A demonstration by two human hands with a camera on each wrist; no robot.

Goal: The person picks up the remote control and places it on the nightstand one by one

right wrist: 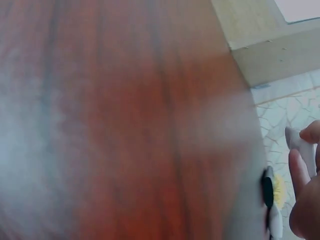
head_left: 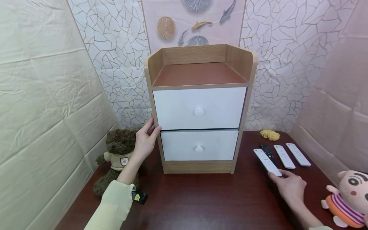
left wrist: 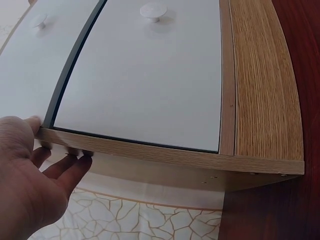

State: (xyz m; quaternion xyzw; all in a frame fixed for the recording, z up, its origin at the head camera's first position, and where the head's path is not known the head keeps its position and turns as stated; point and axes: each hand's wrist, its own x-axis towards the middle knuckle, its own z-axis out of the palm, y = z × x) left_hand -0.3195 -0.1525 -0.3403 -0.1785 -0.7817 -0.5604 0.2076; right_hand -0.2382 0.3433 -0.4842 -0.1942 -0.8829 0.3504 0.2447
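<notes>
A small wooden cabinet (head_left: 198, 167) with two white drawers stands upright in the middle of the table. At its left side is my left hand (head_left: 146, 140), thumb at the front edge and fingers touching the outer side panel, as the left wrist view shows too. Both the upper drawer (head_left: 178, 108) and lower drawer (head_left: 178, 145) are closed. My right hand (head_left: 290, 187) pinches the near end of a white remote control (head_left: 265, 160), which partly covers a black remote (head_left: 269, 154). In the right wrist view only part of this hand (right wrist: 305, 200) shows at the edge.
Two more white remotes (head_left: 284, 156) lie at the table's right. Behind them sits a yellow bundle (head_left: 270, 134). A plush toy (head_left: 349, 198) is at the right front. Left of the cabinet sits a brown teddy bear (head_left: 119, 142), with a small black object (head_left: 141, 197) near it.
</notes>
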